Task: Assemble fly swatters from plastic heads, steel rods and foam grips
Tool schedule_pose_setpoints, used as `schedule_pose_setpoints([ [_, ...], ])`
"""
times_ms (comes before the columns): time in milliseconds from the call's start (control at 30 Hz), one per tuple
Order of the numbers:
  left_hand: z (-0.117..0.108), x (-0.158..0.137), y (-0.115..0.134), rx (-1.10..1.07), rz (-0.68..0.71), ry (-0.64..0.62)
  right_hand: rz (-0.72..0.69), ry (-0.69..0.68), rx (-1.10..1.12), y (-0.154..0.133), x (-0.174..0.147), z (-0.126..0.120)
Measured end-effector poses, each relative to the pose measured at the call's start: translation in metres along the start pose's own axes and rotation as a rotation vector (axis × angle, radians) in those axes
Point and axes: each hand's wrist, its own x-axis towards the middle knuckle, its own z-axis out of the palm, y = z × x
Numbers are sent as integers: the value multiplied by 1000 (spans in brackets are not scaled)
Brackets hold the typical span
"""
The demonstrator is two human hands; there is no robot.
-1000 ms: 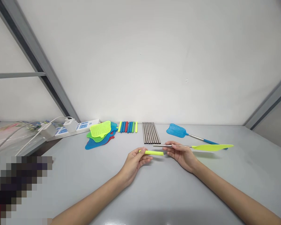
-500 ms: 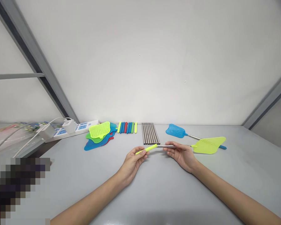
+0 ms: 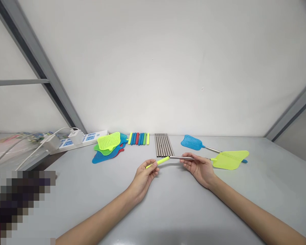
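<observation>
My left hand (image 3: 145, 178) pinches a yellow-green handle grip (image 3: 163, 160) between thumb and fingers, tilted up to the right. My right hand (image 3: 200, 170) is closed on the metal rod (image 3: 176, 157) of a fly swatter, whose yellow-green mesh head (image 3: 231, 160) sticks out to the right. The rod's left end meets the upper end of the grip; whether it sits inside cannot be made out. Both are held above the grey table (image 3: 153, 211). Behind the yellow-green head lies a blue fly swatter (image 3: 192, 142) with a metal rod and blue handle, partly covered.
At the back stand a row of coloured handle grips (image 3: 139, 139) and several metal rods (image 3: 164, 145) side by side. Swatter heads (image 3: 108, 141) in yellow, green, blue and red lie stacked on the left, near a white power strip (image 3: 91, 136) with plugged-in chargers. A wall (image 3: 168, 68) rises behind.
The grip in my left hand has shifted slightly left and its angle to the rod has changed a little. My right hand and the swatter have moved slightly right.
</observation>
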Motion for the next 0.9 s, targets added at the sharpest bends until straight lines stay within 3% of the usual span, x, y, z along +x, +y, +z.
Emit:
schedule_pose_setpoints([
  [600,-1,0,2,337,-10,-193,-61,-49,-47,2,3,-1],
  [900,5,-3,0,653,68,-165,-62,-92,-139,3,0,4],
])
